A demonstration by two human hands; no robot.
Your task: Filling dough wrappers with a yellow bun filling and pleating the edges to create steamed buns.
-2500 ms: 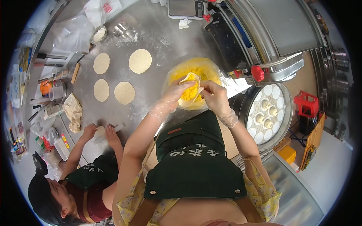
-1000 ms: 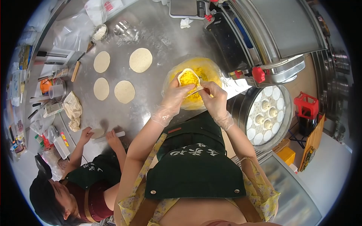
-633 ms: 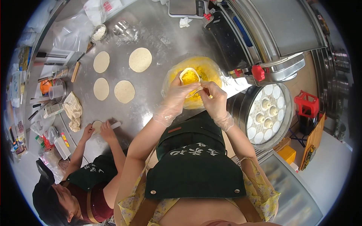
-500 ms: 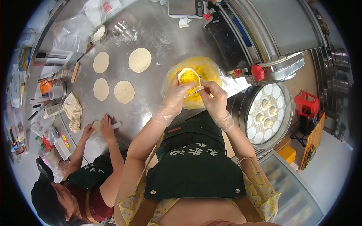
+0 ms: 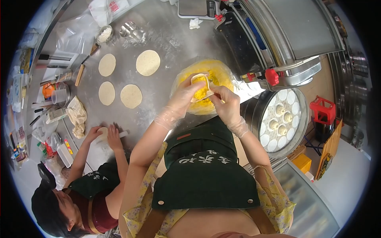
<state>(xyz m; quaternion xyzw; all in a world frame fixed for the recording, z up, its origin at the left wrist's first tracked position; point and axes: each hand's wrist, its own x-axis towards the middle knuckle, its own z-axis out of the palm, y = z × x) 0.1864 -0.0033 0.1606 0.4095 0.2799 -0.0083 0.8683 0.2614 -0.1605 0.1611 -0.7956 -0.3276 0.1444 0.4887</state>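
Observation:
My left hand (image 5: 181, 96), in a clear plastic glove, cups a bun (image 5: 207, 93) made of a dough wrapper around yellow filling (image 5: 199, 91). Its thumb presses on the filling inside the open mouth. My right hand (image 5: 226, 105), also gloved, pinches the gathered dough edge at the bun's right side. Part of the rim is pleated there, while the rest stands open. Directly beneath both hands is a plastic-lined bowl (image 5: 183, 72) with more of the yellow filling. My hands hide part of the bun and bowl.
Several flat dough rounds (image 5: 148, 62) lie on the steel table (image 5: 166, 23). A co-worker at left rolls dough with a rolling pin (image 5: 124, 133). At right, a steamer tray (image 5: 304, 129) holds pleated buns (image 5: 287, 116) on paper rounds, near a dough machine (image 5: 278, 51).
The bun's mouth has narrowed and its dough is gathered further toward my right fingers. My left hand has tilted slightly. The co-worker's hands have shifted a little on the rolling pin.

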